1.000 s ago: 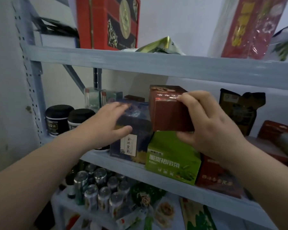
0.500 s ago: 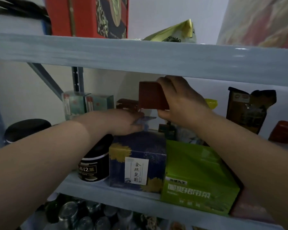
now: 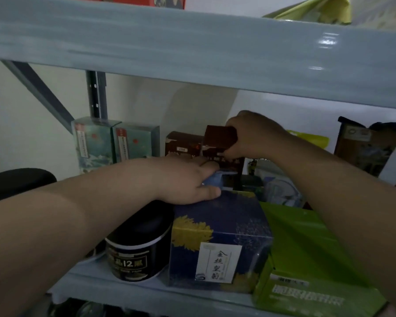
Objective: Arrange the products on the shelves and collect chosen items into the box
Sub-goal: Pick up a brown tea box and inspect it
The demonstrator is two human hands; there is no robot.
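Right hand (image 3: 256, 138) grip: clenched on the small brown box (image 3: 218, 136), at the shelf (image 3: 124, 291) rear, atop a like carton (image 3: 224, 162). Judged light, stiff cardboard; hold opposite faces. Left hand (image 3: 183, 177) lies on the blue box (image 3: 217, 239); grip indeterminable.

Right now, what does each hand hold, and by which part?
The right hand grips the small brown box by its right end. The left hand rests on the blue box; whether it holds anything cannot be told.
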